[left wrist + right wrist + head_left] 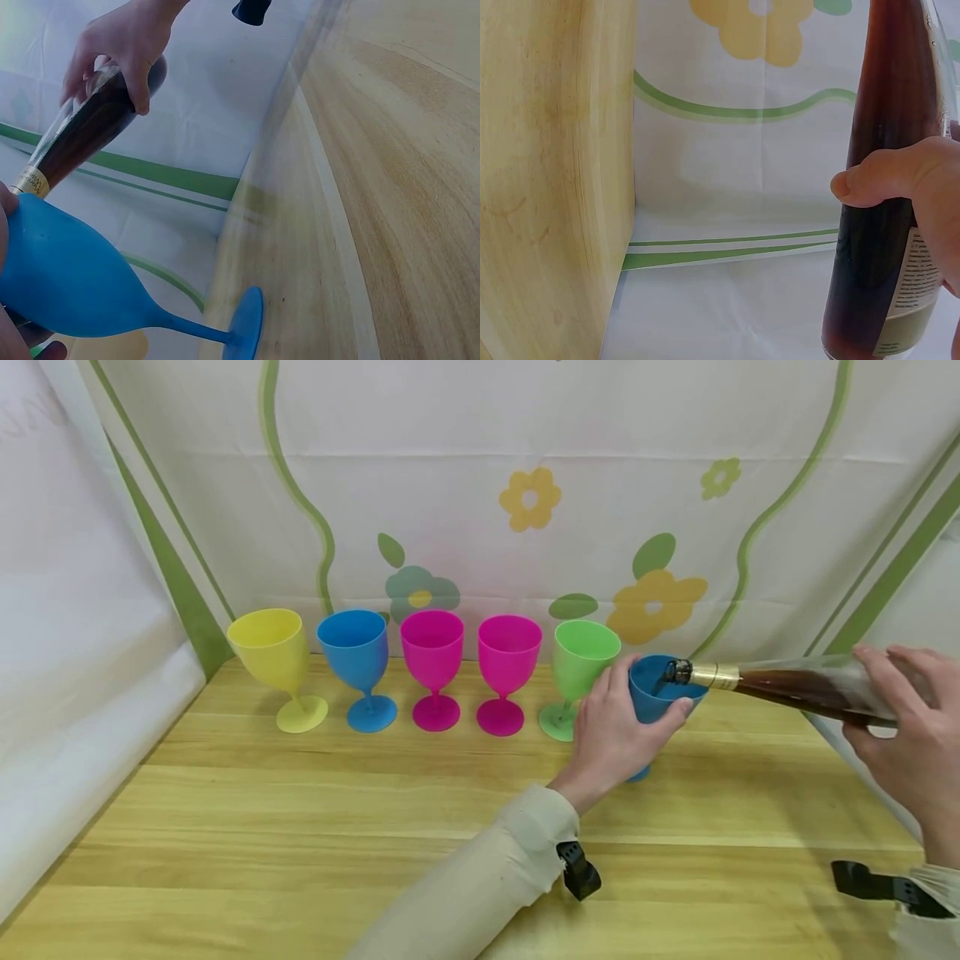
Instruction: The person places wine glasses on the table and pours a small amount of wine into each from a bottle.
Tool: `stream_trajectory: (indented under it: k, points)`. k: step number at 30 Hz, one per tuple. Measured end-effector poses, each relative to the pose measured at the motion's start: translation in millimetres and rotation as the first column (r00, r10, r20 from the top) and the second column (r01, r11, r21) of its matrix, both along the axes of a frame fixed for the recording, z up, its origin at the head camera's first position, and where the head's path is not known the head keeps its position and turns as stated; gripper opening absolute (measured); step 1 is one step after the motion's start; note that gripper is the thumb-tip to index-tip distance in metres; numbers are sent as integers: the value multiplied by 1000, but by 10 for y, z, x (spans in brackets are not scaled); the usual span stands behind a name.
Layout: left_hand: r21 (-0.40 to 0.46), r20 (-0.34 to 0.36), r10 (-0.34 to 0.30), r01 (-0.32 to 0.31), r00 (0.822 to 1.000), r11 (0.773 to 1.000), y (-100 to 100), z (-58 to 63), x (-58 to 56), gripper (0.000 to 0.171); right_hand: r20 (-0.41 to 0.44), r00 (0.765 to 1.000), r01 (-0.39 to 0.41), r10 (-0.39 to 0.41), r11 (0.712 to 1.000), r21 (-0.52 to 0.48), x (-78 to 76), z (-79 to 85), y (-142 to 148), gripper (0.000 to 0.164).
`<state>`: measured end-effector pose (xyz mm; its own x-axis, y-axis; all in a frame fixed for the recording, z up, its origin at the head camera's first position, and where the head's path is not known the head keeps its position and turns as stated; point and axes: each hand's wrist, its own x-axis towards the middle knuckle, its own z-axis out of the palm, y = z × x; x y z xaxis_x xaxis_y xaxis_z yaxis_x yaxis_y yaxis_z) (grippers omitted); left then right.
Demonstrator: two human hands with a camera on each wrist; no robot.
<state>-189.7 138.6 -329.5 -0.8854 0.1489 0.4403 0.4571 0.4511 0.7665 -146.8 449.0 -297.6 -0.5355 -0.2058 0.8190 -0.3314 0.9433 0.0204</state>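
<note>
At the right end of a row of goblets, my left hand [611, 731] grips the bowl of a blue goblet [649, 703]. In the left wrist view, the blue goblet's base meets the wooden tabletop. My right hand [918, 727] holds a clear glass bottle [810, 687] of dark reddish-brown liquid, tilted with its neck toward the left. The bottle's gold-collared mouth lies over the goblet's opening. A dark streak shows at the mouth, inside the goblet. The right wrist view shows the thumb across the bottle, above a printed label [911, 277].
Left of my left hand stand a green goblet [585, 652], two magenta goblets [510, 652], another blue goblet [354, 656] and a yellow goblet [273, 652]. The green one is nearest, partly behind my hand. A flower-printed white cloth [450, 510] hangs behind the wooden table [300, 827].
</note>
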Motion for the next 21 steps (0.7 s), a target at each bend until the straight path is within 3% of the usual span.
stream_trajectory:
  k: [21]
  points:
    - [-12,-26,7,-7,1000,1000,-2,-11,-6,74,-1,999,35,-35,999,-3,-4,-24,6,93]
